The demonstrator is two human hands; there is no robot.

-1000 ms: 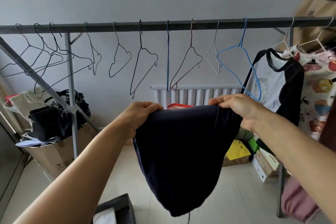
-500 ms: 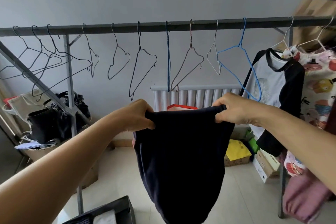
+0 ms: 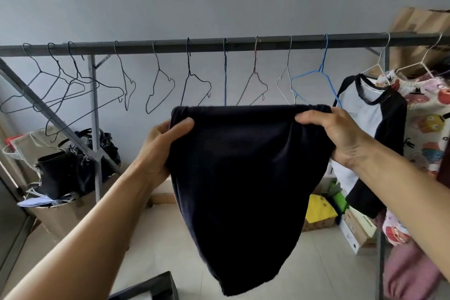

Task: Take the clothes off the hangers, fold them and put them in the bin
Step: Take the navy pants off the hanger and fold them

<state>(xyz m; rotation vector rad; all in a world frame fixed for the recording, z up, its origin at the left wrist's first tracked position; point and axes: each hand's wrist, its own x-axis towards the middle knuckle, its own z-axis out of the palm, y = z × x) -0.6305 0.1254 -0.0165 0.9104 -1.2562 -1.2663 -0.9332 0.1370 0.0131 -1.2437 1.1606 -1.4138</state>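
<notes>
Folding step — dark garment point(image 3: 243, 178) pinched at top corners by left hand point(image 3: 160, 153) and right hand point(image 3: 336, 139); next: halve, then lower into bin point(image 3: 155, 287).

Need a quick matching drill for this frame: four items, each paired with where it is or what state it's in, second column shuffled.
1. dark navy garment
2. blue wire hanger
3. white raglan shirt with black sleeves
4. dark bin

a. hangs bare on the rail
b. on the floor, bottom edge of view
c. gripped at its top edge by left hand and right hand
d. on a hanger at the right

Pairs: 1-c, 2-a, 3-d, 4-b
</notes>
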